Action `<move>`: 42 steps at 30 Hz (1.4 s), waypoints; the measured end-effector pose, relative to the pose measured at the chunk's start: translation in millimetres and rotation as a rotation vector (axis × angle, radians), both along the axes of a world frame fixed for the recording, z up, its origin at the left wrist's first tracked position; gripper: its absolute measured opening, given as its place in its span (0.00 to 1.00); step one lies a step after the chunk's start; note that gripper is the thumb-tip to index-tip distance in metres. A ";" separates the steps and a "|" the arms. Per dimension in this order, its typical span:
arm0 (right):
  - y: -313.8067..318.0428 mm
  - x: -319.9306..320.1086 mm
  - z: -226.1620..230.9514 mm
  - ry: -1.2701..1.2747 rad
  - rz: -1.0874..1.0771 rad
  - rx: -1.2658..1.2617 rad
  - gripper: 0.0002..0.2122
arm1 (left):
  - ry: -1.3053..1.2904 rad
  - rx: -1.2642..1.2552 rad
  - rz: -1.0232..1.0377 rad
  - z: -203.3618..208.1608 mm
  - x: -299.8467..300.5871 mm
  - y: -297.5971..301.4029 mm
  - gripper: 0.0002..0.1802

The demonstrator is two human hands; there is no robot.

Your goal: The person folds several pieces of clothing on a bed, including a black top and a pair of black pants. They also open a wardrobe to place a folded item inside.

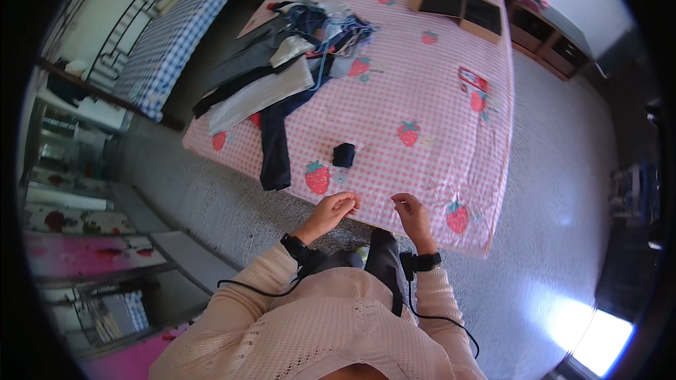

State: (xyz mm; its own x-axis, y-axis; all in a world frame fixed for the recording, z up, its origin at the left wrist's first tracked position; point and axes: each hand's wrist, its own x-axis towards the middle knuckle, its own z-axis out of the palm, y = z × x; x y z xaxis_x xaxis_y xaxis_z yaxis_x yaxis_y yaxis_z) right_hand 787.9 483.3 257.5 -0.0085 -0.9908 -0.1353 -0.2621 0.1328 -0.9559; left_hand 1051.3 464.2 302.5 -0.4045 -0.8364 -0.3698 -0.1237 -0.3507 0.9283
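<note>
My left hand (338, 210) hovers at the bed's near edge, its fingers loosely bent, with nothing visible in it. To its right, my right hand (413, 219) is also raised over that edge, fingers half curled and slightly apart, and I see nothing held there either. Just beyond the left hand, a small dark navy folded cloth bundle (343, 155) lies on the pink checked strawberry-print bedspread (380, 176). Neither hand touches the bundle. A heap of clothes (303, 35) covers the far left of the bed, with dark trousers (275, 144) trailing toward me.
An open cardboard box (461, 8) sits at the bed's far right, and a small red-and-white packet (473, 79) lies nearer. Left stands a second bed (179, 35) with a blue checked cover. A low wooden cabinet (549, 39) stands beyond the right corner. Black cables run from both wristbands.
</note>
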 end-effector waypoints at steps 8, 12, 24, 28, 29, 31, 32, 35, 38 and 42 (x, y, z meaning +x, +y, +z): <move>-100.8 32.1 -84.4 -0.078 0.189 0.114 0.08 | 0.016 0.101 0.523 -9.0 7.2 -44.8 0.17; -140.4 69.6 -147.3 0.048 0.285 0.158 0.14 | -0.027 0.221 0.656 -10.0 28.3 -32.3 0.19; -245.6 190.6 -279.2 0.574 0.467 0.226 0.41 | 0.009 0.377 0.964 -49.4 71.5 29.9 0.20; -242.6 203.0 -296.5 0.605 0.543 0.081 0.42 | 0.074 0.337 1.008 -72.8 80.4 37.1 0.22; -237.7 205.1 -297.8 0.620 0.587 0.115 0.41 | 0.100 0.385 1.032 -77.6 83.2 39.6 0.21; -226.2 205.3 -295.5 0.619 0.601 0.246 0.37 | 0.108 0.417 1.007 -85.6 95.6 47.2 0.20; -218.9 208.2 -292.3 0.613 0.619 0.221 0.35 | 0.116 0.415 1.022 -88.6 102.7 52.3 0.20; -190.5 216.9 -266.5 0.514 0.663 0.170 0.29 | 0.130 0.412 1.048 -92.8 130.3 68.8 0.21; -153.5 263.6 -218.8 0.242 0.745 -0.042 0.32 | 0.084 0.354 1.008 -87.6 172.5 79.0 0.25; -97.7 351.4 -107.0 -0.077 0.852 -0.022 0.28 | 0.064 0.157 0.968 -55.4 241.5 78.0 0.33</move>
State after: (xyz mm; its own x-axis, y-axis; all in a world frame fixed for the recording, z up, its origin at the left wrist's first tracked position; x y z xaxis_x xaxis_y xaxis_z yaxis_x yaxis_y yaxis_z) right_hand 1139.3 385.5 150.5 0.7490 -0.6570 -0.0856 -0.1979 -0.0985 -0.9753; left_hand 1292.9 542.3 247.0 0.4066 -0.7604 -0.5065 0.3312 -0.3940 0.8574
